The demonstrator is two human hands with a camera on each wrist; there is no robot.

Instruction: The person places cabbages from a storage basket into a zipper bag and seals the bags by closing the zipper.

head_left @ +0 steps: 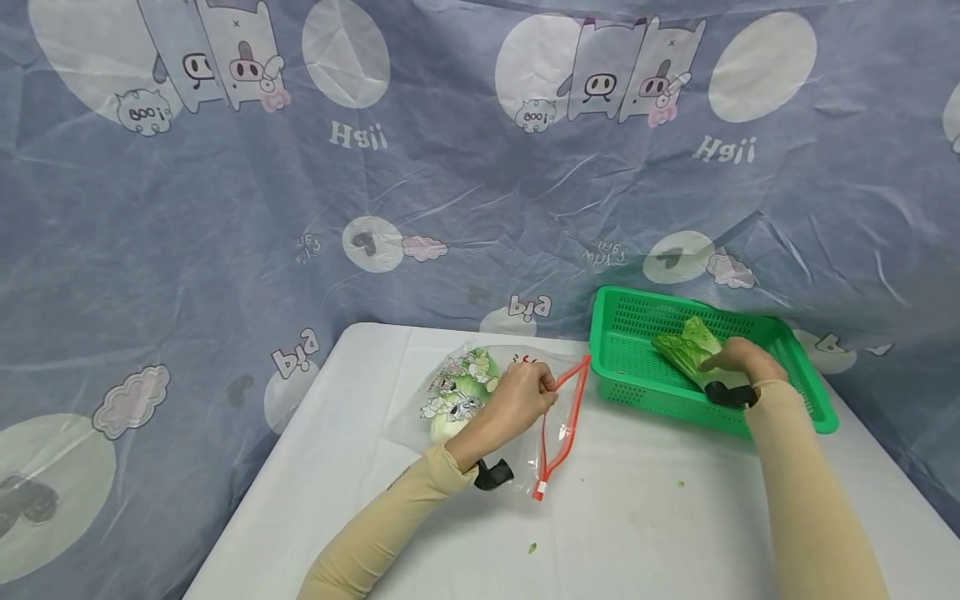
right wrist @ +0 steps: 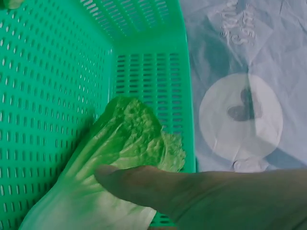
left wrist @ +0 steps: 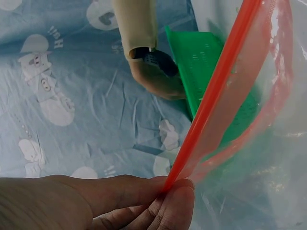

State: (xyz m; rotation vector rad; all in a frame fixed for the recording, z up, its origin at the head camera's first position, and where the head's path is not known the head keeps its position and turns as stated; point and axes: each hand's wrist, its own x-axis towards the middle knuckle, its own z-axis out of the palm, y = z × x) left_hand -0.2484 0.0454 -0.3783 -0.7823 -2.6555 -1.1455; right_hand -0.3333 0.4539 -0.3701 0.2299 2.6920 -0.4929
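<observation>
My left hand (head_left: 521,393) pinches the red zip edge of a clear zip bag (head_left: 557,433) between thumb and fingers. The left wrist view shows the red strip (left wrist: 211,103) held at the fingertips, with the bag's mouth parted. Green-and-white leafy vegetables (head_left: 468,392) lie inside the bag, partly covered by its print and my hand. Over the green basket (head_left: 637,390), my right hand (head_left: 742,360) grips napa cabbage leaves (right wrist: 120,148). Its thumb (right wrist: 134,182) lies across the upper face of the leaves; the other fingers are mostly hidden beneath.
A white-covered table (head_left: 637,533) carries the bag at left and the basket at back right. Small green leaf scraps (head_left: 532,547) lie on it. A patterned blue-grey cloth (head_left: 465,183) hangs behind. Another bit of greenery (right wrist: 12,4) shows at the basket's corner.
</observation>
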